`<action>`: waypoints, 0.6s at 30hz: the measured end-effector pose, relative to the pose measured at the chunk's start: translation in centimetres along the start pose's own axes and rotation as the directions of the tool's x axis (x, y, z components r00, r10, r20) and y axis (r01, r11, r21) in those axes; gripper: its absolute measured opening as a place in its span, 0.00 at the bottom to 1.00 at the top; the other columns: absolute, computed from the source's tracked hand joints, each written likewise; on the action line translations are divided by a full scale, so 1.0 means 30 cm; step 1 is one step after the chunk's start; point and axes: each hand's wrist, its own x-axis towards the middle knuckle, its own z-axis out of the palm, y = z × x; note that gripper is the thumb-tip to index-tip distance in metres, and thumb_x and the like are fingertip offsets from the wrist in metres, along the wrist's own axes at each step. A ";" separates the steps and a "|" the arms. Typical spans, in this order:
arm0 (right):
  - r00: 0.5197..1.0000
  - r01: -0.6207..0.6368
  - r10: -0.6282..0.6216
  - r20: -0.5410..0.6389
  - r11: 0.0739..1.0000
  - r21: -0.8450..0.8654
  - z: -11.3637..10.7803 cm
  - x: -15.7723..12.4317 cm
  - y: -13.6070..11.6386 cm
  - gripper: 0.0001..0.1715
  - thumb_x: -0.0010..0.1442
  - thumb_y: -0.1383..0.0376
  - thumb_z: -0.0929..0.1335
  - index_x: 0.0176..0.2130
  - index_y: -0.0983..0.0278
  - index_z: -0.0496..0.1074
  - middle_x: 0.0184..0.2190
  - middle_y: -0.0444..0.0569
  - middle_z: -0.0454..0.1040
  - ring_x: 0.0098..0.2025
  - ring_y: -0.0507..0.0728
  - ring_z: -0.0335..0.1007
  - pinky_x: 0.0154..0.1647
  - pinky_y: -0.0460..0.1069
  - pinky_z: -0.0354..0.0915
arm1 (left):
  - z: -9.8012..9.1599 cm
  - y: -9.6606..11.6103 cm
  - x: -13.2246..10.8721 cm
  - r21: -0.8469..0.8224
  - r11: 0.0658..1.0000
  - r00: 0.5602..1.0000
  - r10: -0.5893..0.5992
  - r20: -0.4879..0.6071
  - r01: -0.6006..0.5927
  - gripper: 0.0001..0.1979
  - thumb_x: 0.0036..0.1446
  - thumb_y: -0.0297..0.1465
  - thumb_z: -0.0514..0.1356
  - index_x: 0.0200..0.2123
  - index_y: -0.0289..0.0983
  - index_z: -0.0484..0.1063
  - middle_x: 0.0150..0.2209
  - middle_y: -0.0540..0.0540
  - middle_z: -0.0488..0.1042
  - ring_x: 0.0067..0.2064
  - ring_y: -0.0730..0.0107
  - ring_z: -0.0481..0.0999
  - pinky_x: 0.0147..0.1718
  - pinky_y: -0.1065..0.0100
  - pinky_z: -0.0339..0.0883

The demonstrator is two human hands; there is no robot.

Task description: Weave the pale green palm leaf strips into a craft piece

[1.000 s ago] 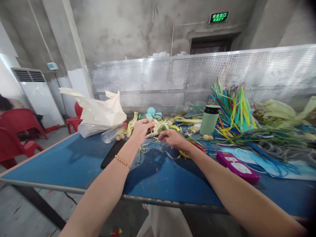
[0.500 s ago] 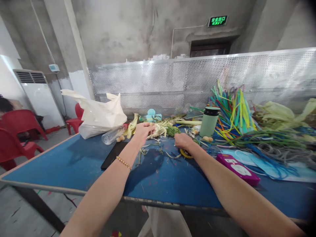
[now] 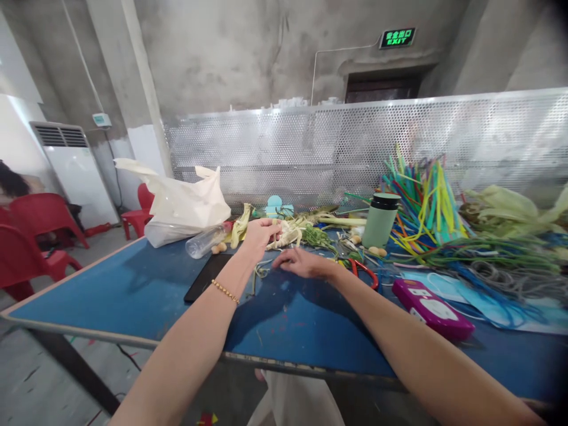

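A pale cream, braided corn-husk bundle (image 3: 286, 235) lies on the blue table (image 3: 133, 290), one end pinched in the left hand (image 3: 257, 232), loose husk strips (image 3: 261, 271) just beside it.

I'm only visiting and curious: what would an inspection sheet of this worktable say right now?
surface: blue table, scuffed, with small flecks.
job's things: pale leaf bundle; loose leaf scraps in front of it.
clutter: white bag, clear bottle, black tablet, green tumbler, red-handled scissors, coloured strips, purple box.
grip: left hand closed on the pale leaf bundle; right hand open, palm down, low over the table.
cables: grey and blue cords heaped at right; whether any are electric cannot be told.
surroundings: perforated metal screen, exit sign, air conditioner, red chairs; a person at the far left edge.
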 end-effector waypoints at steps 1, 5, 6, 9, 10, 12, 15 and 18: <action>0.995 -0.043 0.032 -0.091 0.992 -0.117 -0.003 0.008 0.027 0.22 0.58 0.71 0.62 0.49 0.68 0.76 0.49 0.53 0.77 0.50 0.57 0.71 0.53 0.47 0.63 | -0.001 -0.001 0.001 -0.002 1.000 1.000 0.000 -0.004 0.000 0.07 0.39 0.28 0.67 0.23 0.31 0.74 0.20 0.48 0.70 0.22 0.78 0.65 0.22 0.72 0.55; 0.908 -0.352 0.246 -0.340 0.888 -0.295 -0.054 -0.005 0.129 0.21 0.58 0.71 0.63 0.49 0.69 0.76 0.49 0.61 0.76 0.53 0.62 0.71 0.54 0.51 0.62 | -0.003 -0.004 0.005 -0.007 1.000 1.000 -0.028 -0.014 0.028 0.06 0.38 0.26 0.67 0.23 0.30 0.74 0.20 0.47 0.71 0.22 0.77 0.66 0.23 0.72 0.56; 0.895 -0.370 0.250 -0.371 0.879 -0.301 -0.073 -0.016 0.141 0.21 0.57 0.72 0.63 0.49 0.68 0.76 0.50 0.60 0.76 0.53 0.62 0.70 0.55 0.51 0.61 | -0.003 -0.004 0.005 -0.007 0.999 0.999 -0.036 -0.019 0.036 0.06 0.38 0.26 0.67 0.23 0.30 0.75 0.20 0.47 0.71 0.22 0.77 0.66 0.22 0.72 0.56; 0.816 -0.368 0.165 -0.554 0.887 -0.279 -0.124 -0.050 0.130 0.20 0.58 0.70 0.62 0.46 0.67 0.78 0.47 0.56 0.78 0.51 0.60 0.72 0.54 0.50 0.62 | 0.000 0.001 0.001 -0.003 0.999 0.998 -0.055 -0.019 0.055 0.06 0.37 0.25 0.67 0.23 0.30 0.75 0.20 0.47 0.71 0.22 0.77 0.66 0.22 0.72 0.56; 0.781 -0.342 0.144 -0.608 0.913 -0.223 -0.139 -0.060 0.114 0.19 0.59 0.70 0.62 0.44 0.67 0.79 0.45 0.55 0.79 0.49 0.59 0.73 0.53 0.49 0.62 | 0.001 0.003 -0.001 0.000 0.998 0.998 -0.063 -0.015 0.063 0.06 0.37 0.25 0.67 0.22 0.30 0.75 0.20 0.47 0.71 0.22 0.77 0.66 0.23 0.72 0.57; 0.697 -0.293 0.141 -0.703 0.951 -0.100 -0.161 -0.075 0.073 0.18 0.59 0.69 0.62 0.42 0.67 0.79 0.41 0.53 0.80 0.44 0.57 0.74 0.49 0.48 0.64 | 0.002 0.006 -0.004 0.004 0.997 0.997 -0.073 -0.015 0.074 0.06 0.36 0.25 0.67 0.22 0.30 0.75 0.19 0.48 0.72 0.21 0.77 0.66 0.23 0.72 0.58; 0.660 -0.183 0.136 -0.739 0.983 0.018 -0.174 -0.085 0.013 0.16 0.60 0.66 0.63 0.40 0.68 0.79 0.36 0.52 0.81 0.38 0.56 0.74 0.42 0.48 0.66 | 0.004 0.004 -0.005 0.026 0.996 0.996 -0.079 -0.030 0.080 0.06 0.36 0.25 0.67 0.22 0.31 0.76 0.19 0.48 0.72 0.21 0.77 0.66 0.23 0.72 0.58; 0.663 -0.116 0.072 -0.745 0.993 -0.008 -0.164 -0.081 -0.024 0.17 0.60 0.63 0.63 0.39 0.69 0.79 0.35 0.53 0.80 0.37 0.57 0.73 0.41 0.49 0.64 | 0.009 -0.007 -0.004 0.081 0.993 0.995 -0.086 -0.043 0.089 0.06 0.36 0.26 0.67 0.23 0.31 0.76 0.19 0.48 0.72 0.20 0.77 0.66 0.22 0.72 0.57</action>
